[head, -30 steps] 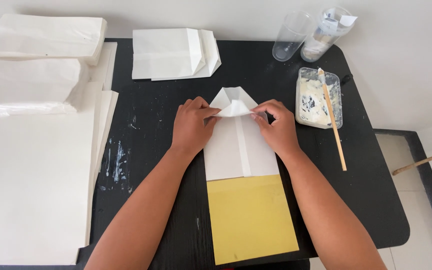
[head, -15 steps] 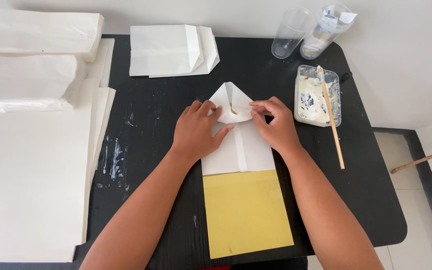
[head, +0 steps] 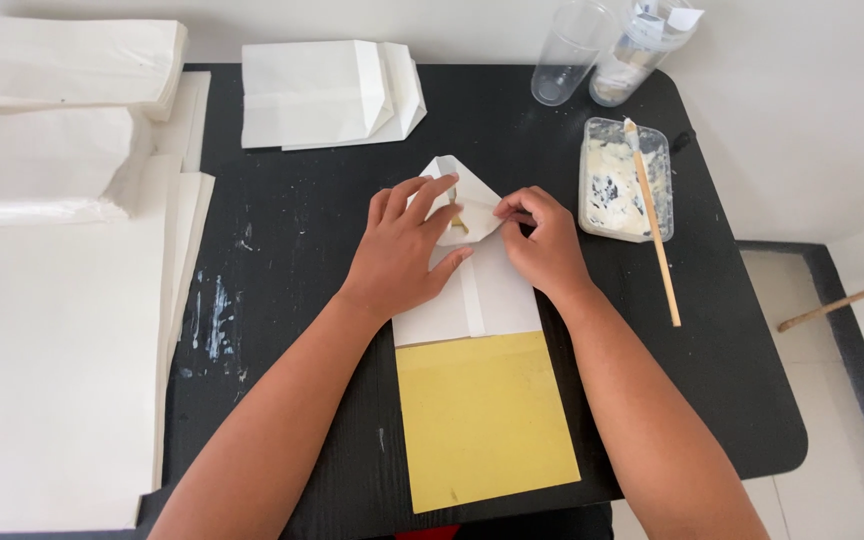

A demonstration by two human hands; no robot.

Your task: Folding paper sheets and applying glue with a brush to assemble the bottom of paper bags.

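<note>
A white folded paper bag (head: 487, 290) lies on the black table (head: 292, 250), its lower part over a yellow card (head: 482, 415). The bag's far end is folded into a pointed flap (head: 452, 172). My left hand (head: 402, 250) lies flat on the bag, fingers spread over the fold. My right hand (head: 542, 240) pinches the right edge of the flap between thumb and fingers.
A clear tub of white paste (head: 624, 178) with a wooden stick (head: 654, 232) sits to the right. Two clear plastic cups (head: 572, 50) stand at the back. Finished white bags (head: 327, 92) lie at the back; stacks of white paper (head: 52, 330) fill the left.
The flap at the bag's far end has been pulled open and folded, showing a yellowish inside. Both hands have shifted slightly on the fold.
</note>
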